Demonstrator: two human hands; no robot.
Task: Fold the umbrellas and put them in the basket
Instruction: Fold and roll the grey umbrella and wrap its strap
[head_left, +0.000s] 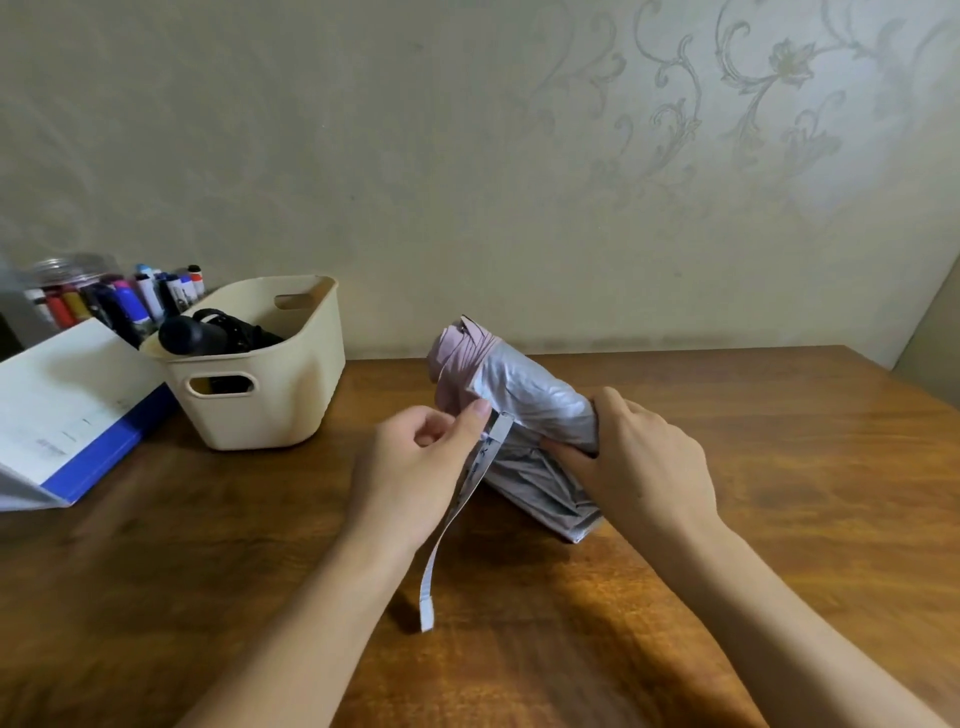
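1. The silver-and-pink compact umbrella (524, 395) is collapsed, with its canopy roughly gathered. It is held tilted over the bench (779, 519), well right of the basket. Can't tell whether its lower end touches the wood.
2. The cream plastic basket (291, 405) sits back-left on the bench. A black folded umbrella (208, 332) is already inside, one end poking over the left rim.
3. Handling, my read: it's light enough for one hand to carry. The canopy fabric is thin and slick and will probably puff out if released. The ribs underneath are stiff but bendable, so squeeze round the whole bundle, not across one rib.
4. Best hold is round mid-bundle to keep the pleats tight, taking the strap near its root so it wraps under tension.
5. Right hand (649, 457) comes in from the right with fingers curled round the lower canopy and thumb over the top, clamping the bundle.
6. Left hand (415, 467) pinches the closure strap (470, 488) between thumb and forefinger, close to where it meets the canopy. The other fingers are loosely curled, and the strap's free end hangs toward the bench.
7. Likely step in hand: wrap the strap, fasten it, then put the umbrella in the basket.
8. Off-task: a blue-and-white binder (67, 415) and markers (130, 296) sit left of the basket.
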